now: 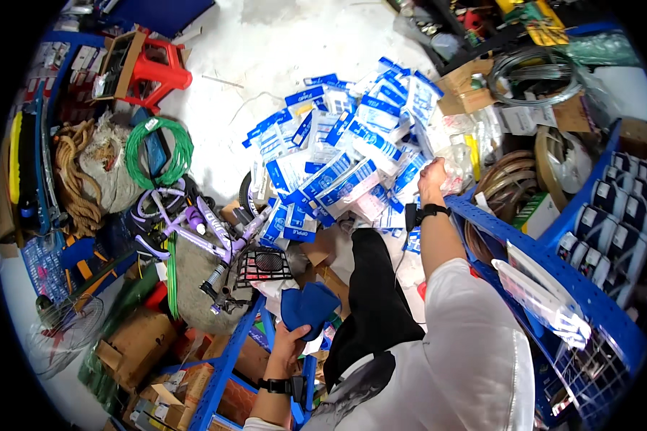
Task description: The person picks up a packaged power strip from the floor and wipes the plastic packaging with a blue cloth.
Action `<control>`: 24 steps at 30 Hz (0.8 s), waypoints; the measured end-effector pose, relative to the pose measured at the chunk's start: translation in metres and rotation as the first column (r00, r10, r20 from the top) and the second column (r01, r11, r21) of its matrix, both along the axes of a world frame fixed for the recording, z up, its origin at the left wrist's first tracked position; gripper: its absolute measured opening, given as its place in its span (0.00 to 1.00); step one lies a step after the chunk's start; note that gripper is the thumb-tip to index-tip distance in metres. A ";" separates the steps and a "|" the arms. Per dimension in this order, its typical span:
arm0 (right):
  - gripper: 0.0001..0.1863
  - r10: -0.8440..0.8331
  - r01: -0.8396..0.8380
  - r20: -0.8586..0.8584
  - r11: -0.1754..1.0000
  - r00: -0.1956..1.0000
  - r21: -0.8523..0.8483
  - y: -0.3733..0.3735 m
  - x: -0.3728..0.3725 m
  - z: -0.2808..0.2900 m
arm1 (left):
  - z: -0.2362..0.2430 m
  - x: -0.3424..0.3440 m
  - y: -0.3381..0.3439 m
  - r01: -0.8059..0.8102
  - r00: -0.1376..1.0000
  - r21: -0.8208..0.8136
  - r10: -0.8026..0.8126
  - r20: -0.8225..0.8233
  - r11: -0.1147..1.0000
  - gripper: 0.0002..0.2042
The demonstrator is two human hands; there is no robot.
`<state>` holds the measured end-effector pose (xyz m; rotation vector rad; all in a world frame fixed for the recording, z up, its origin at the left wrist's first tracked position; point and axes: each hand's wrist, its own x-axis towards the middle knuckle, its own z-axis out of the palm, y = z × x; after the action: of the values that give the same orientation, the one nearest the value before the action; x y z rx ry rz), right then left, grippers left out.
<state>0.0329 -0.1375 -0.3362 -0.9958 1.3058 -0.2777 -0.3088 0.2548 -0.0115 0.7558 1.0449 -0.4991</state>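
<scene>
My left hand (289, 339), low and left of centre, has its fingers closed on a dark-blue soft-looking item (306, 309). My right hand (433, 174) reaches forward at the right of the pile, its fingers curled; what is in them is unclear, with crumpled clear plastic (454, 174) beside it. A heap of blue-and-white flat packets (349, 161) covers the middle of the pale floor (248, 57). My black-trousered leg (363, 287) extends toward them. A purple bicycle (208, 233) with a black basket (264, 266) lies just above and left of my left hand.
Blue shelving (514, 233) runs close along my right, with stacked packs (615, 215) beyond. Wire coils (535, 77) sit at upper right. A red stool (158, 70), green hose coil (158, 151) and rope (79, 172) are at left. Cartons (136, 345) and a blue frame (223, 373) crowd the lower left.
</scene>
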 end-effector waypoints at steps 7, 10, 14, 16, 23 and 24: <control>0.13 0.593 -0.593 0.113 0.805 0.797 -0.040 -0.022 -0.080 0.210 | 0.022 -0.031 0.007 0.032 0.956 0.374 -0.138 0.258 0.927 0.15; 0.15 0.786 -0.779 0.082 0.618 0.613 -0.108 -0.023 -0.126 0.295 | 0.069 -0.009 0.003 0.082 0.897 0.679 -0.350 0.268 0.729 0.19; 0.16 0.981 -0.955 0.031 0.193 0.190 -0.225 0.014 -0.176 0.395 | 0.092 -0.029 0.012 0.048 0.739 0.871 -0.604 0.299 0.490 0.24; 0.17 0.990 -0.977 0.129 0.079 0.054 -0.197 0.034 -0.210 0.441 | 0.113 -0.036 -0.001 0.034 0.666 0.980 -0.735 0.123 0.194 0.31; 0.17 0.934 -0.941 0.326 -0.029 -0.145 -0.338 0.103 -0.325 0.544 | 0.178 -0.084 -0.085 -0.179 0.000 0.969 -0.985 0.174 0.171 0.21; 0.18 0.928 -0.933 0.333 -0.041 -0.168 -0.359 0.111 -0.339 0.556 | 0.179 -0.094 -0.096 -0.248 0.009 0.936 -0.966 0.259 0.249 0.25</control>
<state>-0.3061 -0.0268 0.2202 -1.5077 -0.2580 0.6683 -0.4030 0.1588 0.1675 2.1792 -0.5845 0.1559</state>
